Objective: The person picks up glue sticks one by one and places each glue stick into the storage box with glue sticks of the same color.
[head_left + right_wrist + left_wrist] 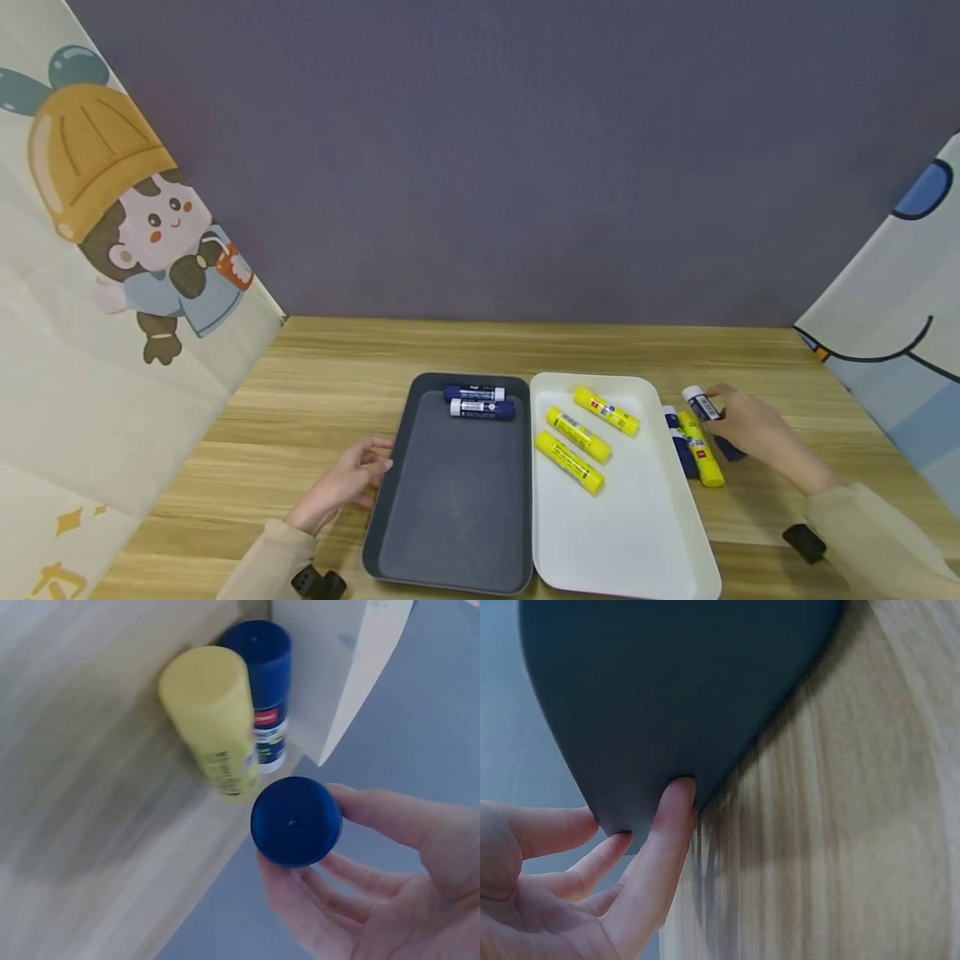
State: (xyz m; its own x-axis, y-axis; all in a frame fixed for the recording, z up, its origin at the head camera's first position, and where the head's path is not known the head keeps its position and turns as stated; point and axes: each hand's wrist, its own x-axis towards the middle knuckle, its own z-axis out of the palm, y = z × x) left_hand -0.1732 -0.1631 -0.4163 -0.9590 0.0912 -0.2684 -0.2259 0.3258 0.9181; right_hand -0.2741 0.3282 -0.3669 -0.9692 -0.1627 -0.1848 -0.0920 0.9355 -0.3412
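Observation:
A dark blue glue stick with a white end (702, 402) is held between the thumb and fingers of my right hand (752, 425); its round blue end (296, 822) faces the right wrist camera. Beside it lie a yellow glue stick (702, 450) and another blue glue stick (682, 446), close to the white tray's right wall. My left hand (347, 481) is at the left side of the dark grey tray (450, 508). In the left wrist view, its fairly straight fingers (676, 806) touch the tray's outer wall (652, 712).
Two blue glue sticks (482, 409) lie at the far end of the grey tray. Several yellow glue sticks, one of them nearest (570, 462), lie in the white tray (622, 542), directly right of the grey one. A dark grey panel (525, 167) stands behind the wooden table (337, 358).

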